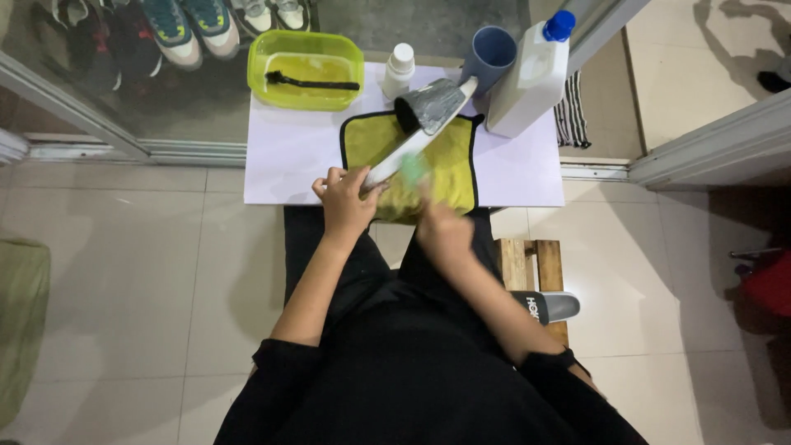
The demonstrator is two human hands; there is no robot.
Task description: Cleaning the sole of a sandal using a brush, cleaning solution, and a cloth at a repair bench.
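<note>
Soft, matt yellow cloth (387, 148) lies on a smooth, matt white board (284, 156). The green tub (268, 49) is glossy translucent plastic; the white jug (527, 78) is smooth plastic; the floor tiles (124, 247) are glossy

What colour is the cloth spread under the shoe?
Yellow-green with a black edge, the cloth lies under the shoe; the head view shows it.
</note>
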